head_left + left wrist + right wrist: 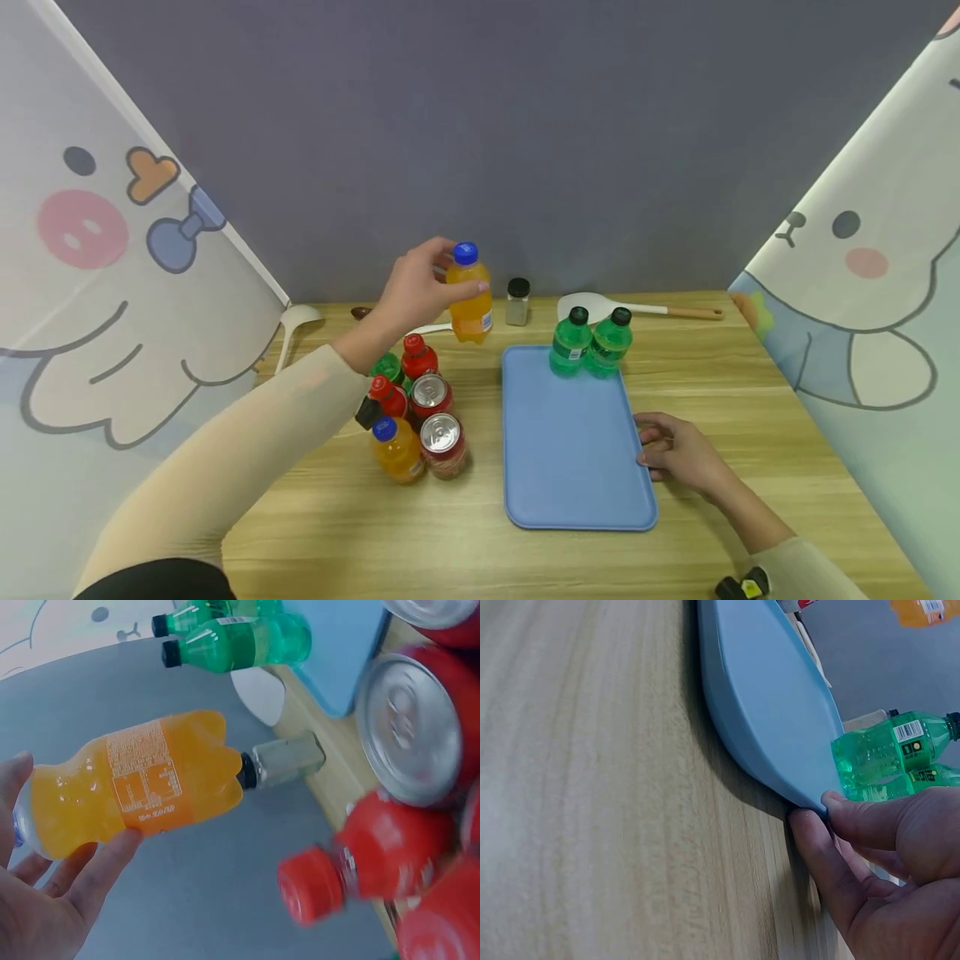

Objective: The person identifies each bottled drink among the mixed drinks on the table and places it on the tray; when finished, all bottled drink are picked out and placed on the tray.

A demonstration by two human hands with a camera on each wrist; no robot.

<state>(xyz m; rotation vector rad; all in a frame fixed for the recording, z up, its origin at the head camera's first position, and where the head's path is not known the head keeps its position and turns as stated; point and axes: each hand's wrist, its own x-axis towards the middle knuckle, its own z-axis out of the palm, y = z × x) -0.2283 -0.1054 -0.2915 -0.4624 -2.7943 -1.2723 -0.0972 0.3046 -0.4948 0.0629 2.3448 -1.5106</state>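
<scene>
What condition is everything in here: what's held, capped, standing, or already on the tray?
Orange soda bottle with blue cap: capped, held in the air by the left hand.
Blue plastic tray: flat on the wooden table, its right edge gripped by the right hand.
Two green plastic bottles: capped, upright at the tray's far end.
Two red drink cans: unopened, upright on the table.
Second orange bottle: capped, upright beside the cans.

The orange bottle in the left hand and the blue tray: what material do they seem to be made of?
The orange bottle looks like clear, glossy plastic: the orange drink shows through its wall, and it has a blue screw cap. The blue tray is probably matte moulded plastic, with an even colour, a rounded rim and no shine; this is a guess.
</scene>
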